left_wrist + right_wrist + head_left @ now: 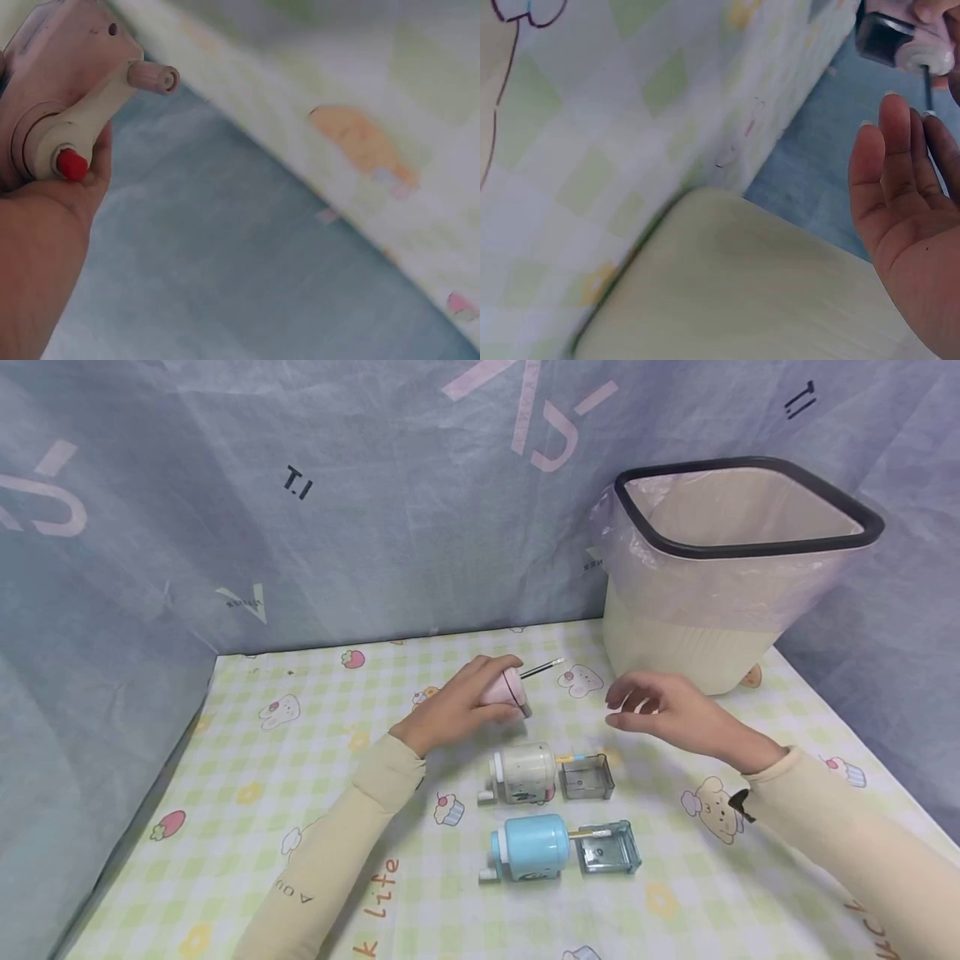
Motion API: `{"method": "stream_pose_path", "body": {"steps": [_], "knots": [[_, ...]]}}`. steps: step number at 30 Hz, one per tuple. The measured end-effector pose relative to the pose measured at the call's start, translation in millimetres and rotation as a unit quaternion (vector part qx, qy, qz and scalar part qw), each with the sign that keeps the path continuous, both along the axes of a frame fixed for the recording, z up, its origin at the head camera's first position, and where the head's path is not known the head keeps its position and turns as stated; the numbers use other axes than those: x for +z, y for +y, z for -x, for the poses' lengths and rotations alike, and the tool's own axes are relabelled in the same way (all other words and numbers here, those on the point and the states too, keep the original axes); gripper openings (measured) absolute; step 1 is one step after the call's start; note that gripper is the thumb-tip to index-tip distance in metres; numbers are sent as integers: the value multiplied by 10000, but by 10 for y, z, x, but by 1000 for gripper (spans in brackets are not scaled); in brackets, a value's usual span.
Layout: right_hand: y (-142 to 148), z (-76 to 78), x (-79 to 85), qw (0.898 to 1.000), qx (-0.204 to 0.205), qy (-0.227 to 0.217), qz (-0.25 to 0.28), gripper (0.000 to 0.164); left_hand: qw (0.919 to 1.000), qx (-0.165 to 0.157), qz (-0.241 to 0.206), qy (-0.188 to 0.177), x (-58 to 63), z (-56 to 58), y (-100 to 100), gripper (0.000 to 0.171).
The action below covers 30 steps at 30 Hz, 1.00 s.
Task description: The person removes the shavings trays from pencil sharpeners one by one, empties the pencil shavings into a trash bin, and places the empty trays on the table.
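Observation:
My left hand grips a pink crank pencil sharpener above the table. A dark pencil sticks out of its front, pointing up and right. The left wrist view shows the sharpener's pale crank with a red cap in its hub. To the right, my right hand holds nothing, fingers loosely bent, its fingertips apart from the pencil in the head view. Nearer stand a grey-white sharpener and a blue sharpener, each with a pencil in its front.
A clear grey drawer and a bluish drawer lie beside those two sharpeners. A tall white bin with a black rim and plastic liner stands at the back right. Checked cloth covers the table; grey-blue fabric hangs behind.

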State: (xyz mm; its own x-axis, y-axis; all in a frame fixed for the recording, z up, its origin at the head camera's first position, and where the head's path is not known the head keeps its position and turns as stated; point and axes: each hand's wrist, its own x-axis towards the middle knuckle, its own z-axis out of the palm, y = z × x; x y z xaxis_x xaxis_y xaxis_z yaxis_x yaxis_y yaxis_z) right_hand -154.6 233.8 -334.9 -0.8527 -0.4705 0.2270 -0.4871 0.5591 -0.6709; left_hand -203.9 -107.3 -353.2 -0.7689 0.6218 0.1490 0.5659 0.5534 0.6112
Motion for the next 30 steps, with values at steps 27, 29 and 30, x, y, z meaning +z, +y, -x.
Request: {"method": "stream_pose_path", "body": {"steps": [27,29,30], "knots": [[-574,-442,355,9836,878,1553,253,70,9751,-1426,-981,1389,671,-857,33,62],[-600,-464,349,9838,925,1519,236,69,9735,-1488,-974,1437,688,-888,43,62],[-612,-476,346,9843,925,1481,238,68,9729,-1519,-963,1454,696,-904,45,62]]}}
